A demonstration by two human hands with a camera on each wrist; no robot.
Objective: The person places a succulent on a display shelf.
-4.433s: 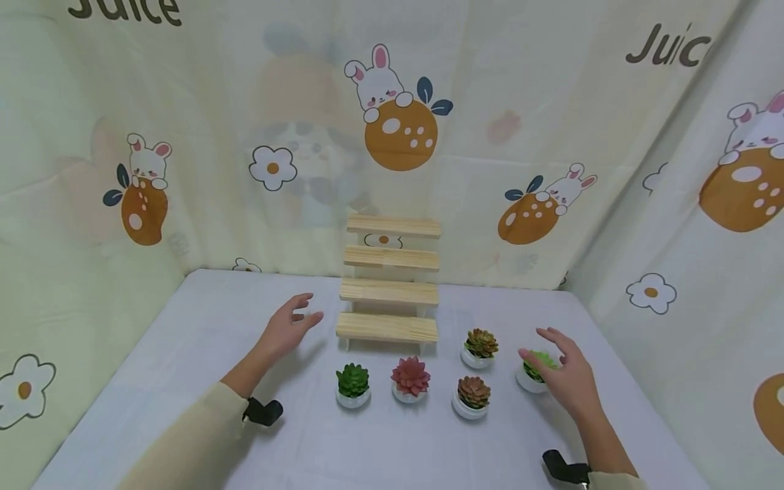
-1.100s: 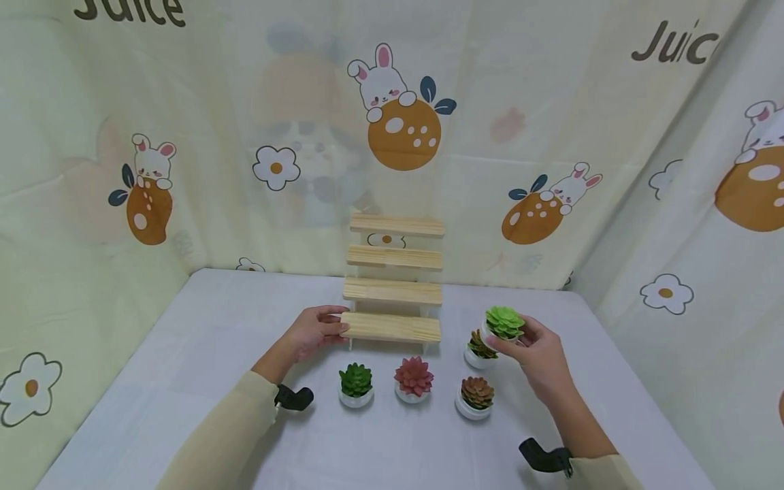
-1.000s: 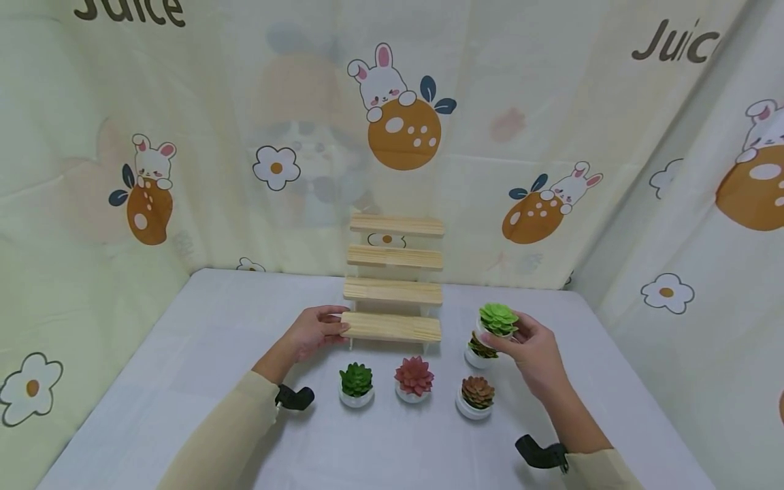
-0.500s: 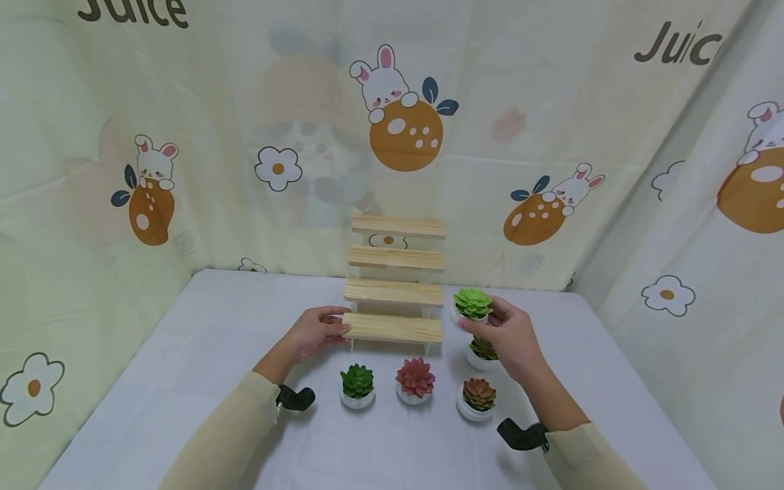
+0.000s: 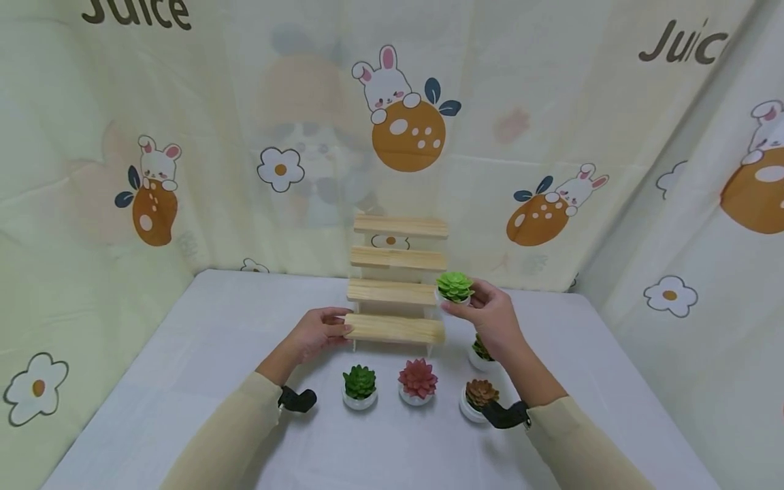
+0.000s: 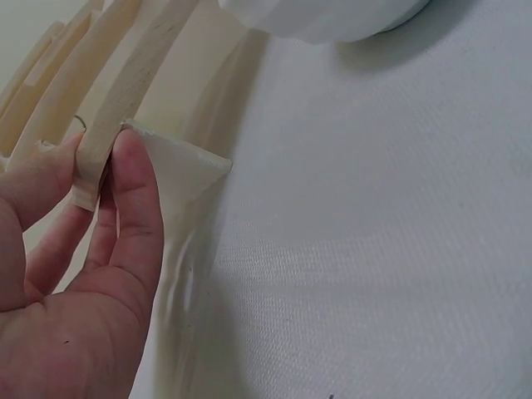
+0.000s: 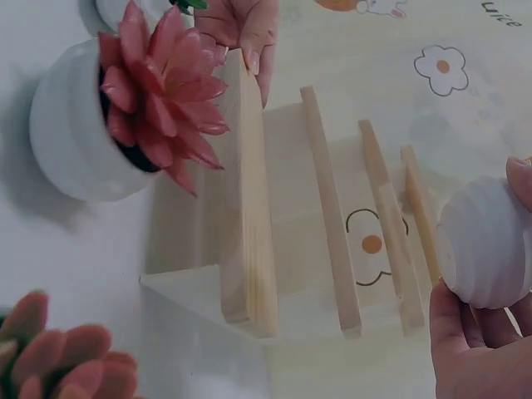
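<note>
Bright green plant [image 5: 454, 286] has gone toward 10 o'clock in the last half second, from over by the green-brown plant [image 5: 482, 350] to beside the wooden shelf [image 5: 398, 258]. Clock read from the person's side, shelf at centre: bright green plant at 3, upright in its white pot [image 7: 490, 245], lifted off the table [image 5: 214, 340], level with the second step from the bottom [image 5: 386, 291]. Cannot tell whether pot touches step. Right hand [image 5: 495, 323] grasps that pot, thumb on the near side. Left hand [image 5: 314, 335] at 8, same spot as half a second ago, pinching the left end of the lowest step [image 5: 395, 329]. Four more plants on the table: green-brown one at 4, partly behind the right arm [image 5: 535, 374]; brown plant [image 5: 480, 392] between 4 and 5, partly covered by the black wrist camera [image 5: 505, 414]; red plant [image 5: 418, 378] between 5 and 6; dark green plant [image 5: 359, 383] between 6 and 7. Rabbit-print curtain [image 5: 465, 204] hangs behind, at 12
</note>
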